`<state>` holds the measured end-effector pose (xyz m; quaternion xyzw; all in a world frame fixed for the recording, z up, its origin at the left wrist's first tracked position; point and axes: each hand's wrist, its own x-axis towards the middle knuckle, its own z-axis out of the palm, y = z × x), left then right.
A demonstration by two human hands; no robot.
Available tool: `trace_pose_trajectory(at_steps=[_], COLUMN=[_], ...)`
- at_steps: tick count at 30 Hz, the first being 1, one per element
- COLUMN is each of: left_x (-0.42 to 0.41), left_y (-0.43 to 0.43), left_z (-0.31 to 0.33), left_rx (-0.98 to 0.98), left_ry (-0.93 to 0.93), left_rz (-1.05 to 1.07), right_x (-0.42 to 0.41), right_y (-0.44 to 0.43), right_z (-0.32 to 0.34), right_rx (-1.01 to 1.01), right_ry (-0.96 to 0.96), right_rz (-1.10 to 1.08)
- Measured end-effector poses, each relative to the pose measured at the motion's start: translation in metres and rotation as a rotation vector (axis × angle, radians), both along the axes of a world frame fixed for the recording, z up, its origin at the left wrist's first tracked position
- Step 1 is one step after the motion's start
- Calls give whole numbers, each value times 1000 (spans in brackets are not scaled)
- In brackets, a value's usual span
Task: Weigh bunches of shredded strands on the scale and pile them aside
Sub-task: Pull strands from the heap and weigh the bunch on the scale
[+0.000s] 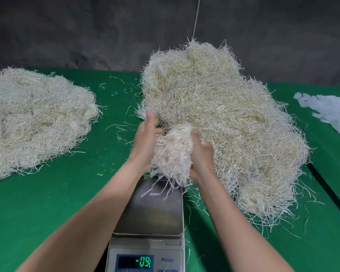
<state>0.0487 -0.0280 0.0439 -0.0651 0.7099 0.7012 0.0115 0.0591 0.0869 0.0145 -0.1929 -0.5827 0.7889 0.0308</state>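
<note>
A person's two bare forearms are reaching forward over a table covered in bright green cloth (47, 203). Between the hands they are holding a loose, fist-shaped bunch of pale straw-coloured shredded strands (173, 152). The left hand (145, 138) is lying flat against the bunch's nine o'clock side, its fingers straight and pointing away from the person. The right hand (201, 154) is curling round the three o'clock side, thumb over the top. The bunch is hanging in the air just above the twelve o'clock edge of a grey digital scale (145, 244). A few strands are dangling down onto the scale's dark square metal platform (151, 211). The green-lit display (143, 262) at six o'clock is showing a small negative figure, though the last digit is hard to read. A large heap of the same pale strands (224, 107) is sitting at one to three o'clock from the scale, touching the right hand's far side. A second, flatter pile of matching strands (33, 118) is lying well apart at ten o'clock. Torn white plastic scraps (330, 112) are resting at the three o'clock edge of the view. The person appears to be gathering and shaping a bunch before weighing it. The next move probably calls for lowering it squarely onto the platform, letting go completely, and reading the display.
</note>
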Motion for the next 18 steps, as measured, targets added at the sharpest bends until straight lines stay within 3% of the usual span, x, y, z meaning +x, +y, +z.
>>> trace_pose_trajectory(at_steps=[1, 3, 4, 6, 9, 11, 18], left_x=[7, 31, 37, 31, 15, 21, 6], left_y=[-3, 6, 14, 25, 24, 32, 28], left_z=[-8, -22, -27, -31, -33, -41, -36], left_rx=[18, 193, 345, 514, 279, 192, 277], left_ry=[-7, -158, -226, -300, -401, -399, -257], left_rz=[10, -172, -240, -118, 286, 315, 399], right_x=[-5, -8, -2, 23, 42, 28, 31], right_y=[7, 10, 3, -22, -42, -30, -46], right_z=[0, -8, -13, -28, -41, -37, -37], right_rx=[-51, 80, 197, 471, 669, 665, 579], right_ry=[-49, -57, 14, 224, 319, 276, 260], right_rz=[-80, -187, -197, -120, -12, -29, -132])
